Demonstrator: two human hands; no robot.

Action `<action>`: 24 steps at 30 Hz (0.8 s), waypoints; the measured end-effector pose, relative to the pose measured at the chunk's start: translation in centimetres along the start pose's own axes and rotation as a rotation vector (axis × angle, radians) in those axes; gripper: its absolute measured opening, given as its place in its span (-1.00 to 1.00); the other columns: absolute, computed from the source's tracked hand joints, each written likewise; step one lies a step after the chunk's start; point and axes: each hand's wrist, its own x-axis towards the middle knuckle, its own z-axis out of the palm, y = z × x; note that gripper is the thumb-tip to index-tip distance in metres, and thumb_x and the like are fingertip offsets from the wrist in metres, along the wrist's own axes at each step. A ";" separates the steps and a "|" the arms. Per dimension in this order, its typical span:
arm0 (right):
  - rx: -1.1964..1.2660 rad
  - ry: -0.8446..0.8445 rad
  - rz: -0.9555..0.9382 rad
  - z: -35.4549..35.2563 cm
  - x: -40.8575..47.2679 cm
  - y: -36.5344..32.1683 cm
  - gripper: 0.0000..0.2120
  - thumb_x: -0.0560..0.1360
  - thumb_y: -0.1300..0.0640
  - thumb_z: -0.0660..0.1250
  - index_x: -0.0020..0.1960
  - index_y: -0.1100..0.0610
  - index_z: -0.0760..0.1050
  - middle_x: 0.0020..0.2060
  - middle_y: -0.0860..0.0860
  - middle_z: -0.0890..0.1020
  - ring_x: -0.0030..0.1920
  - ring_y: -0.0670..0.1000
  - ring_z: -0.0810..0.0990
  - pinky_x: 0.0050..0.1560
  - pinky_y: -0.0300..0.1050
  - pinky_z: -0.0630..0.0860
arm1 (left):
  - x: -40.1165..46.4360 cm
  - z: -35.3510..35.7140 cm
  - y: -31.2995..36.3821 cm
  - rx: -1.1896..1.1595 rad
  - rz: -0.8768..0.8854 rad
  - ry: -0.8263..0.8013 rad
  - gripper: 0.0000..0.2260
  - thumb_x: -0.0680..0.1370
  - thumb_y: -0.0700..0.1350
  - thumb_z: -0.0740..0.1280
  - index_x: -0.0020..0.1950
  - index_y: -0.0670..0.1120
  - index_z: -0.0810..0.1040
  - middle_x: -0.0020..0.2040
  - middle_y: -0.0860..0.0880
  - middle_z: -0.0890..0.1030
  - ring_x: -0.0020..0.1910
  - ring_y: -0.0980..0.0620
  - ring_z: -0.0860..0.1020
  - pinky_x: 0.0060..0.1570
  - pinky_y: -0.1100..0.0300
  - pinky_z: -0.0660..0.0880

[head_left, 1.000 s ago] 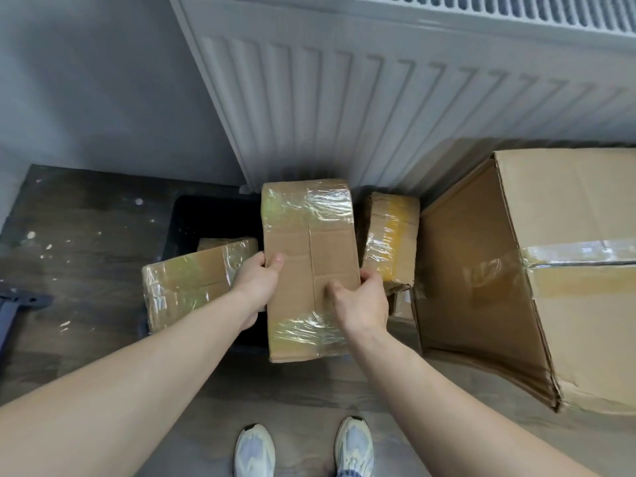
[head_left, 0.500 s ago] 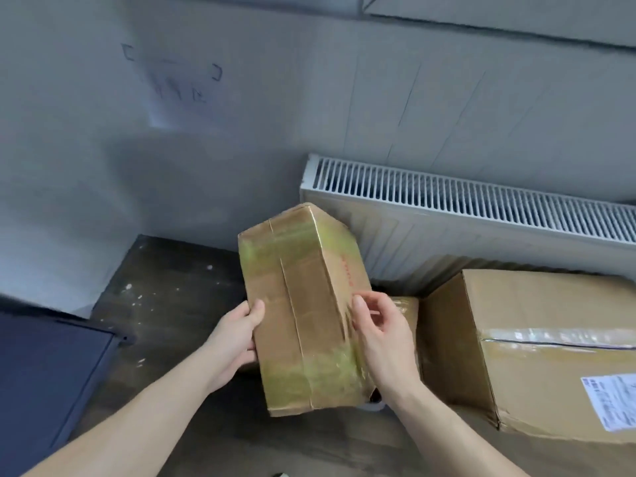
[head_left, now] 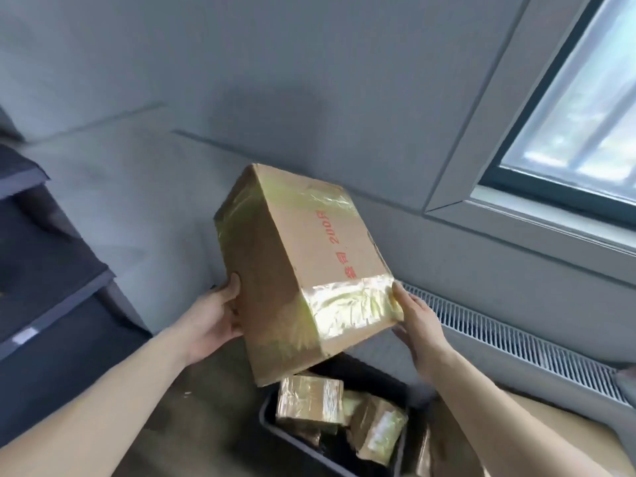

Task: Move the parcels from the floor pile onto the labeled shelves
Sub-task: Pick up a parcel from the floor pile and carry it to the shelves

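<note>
**Box up in both hands, above the bin**

The box (head_left: 303, 270) is in the air, tilted, its top end leaning away toward the wall (head_left: 241, 80), shiny tape across both ends and red print running along its lit side. It hangs right over the far end of the black bin (head_left: 395, 380), clear of it. The left hand (head_left: 213, 321) clamps the shaded left side, thumb curled up onto the face, fingers out of sight behind the cardboard. The right hand (head_left: 416, 325) cups the low right corner at the taped end, thumb lying along the edge, fingers wrapped underneath. Down in the bin lie two smaller taped parcels: one (head_left: 309, 402) against the left wall, another (head_left: 377, 433) tilted toward the right. A big brown carton (head_left: 550, 438) sits just beside the bin's right edge. Behind runs the radiator (head_left: 516, 342), under the window (head_left: 585, 98). Dark shelves (head_left: 44, 270) stand at the left, a small white label (head_left: 24, 334) on one front edge.
</note>
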 end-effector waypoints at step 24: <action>-0.211 -0.730 -0.273 -1.0 -14.8 -10.0 -0.54 0.48 0.46 0.22 0.26 0.09 0.59 0.02 -0.01 0.76 0.05 0.04 0.73 0.11 -0.05 0.62 | -26.9 3.5 4.7 0.060 0.502 0.532 -0.40 0.53 -0.07 0.45 0.50 0.24 0.30 0.33 0.06 0.53 0.22 -0.01 0.56 0.25 -0.02 0.49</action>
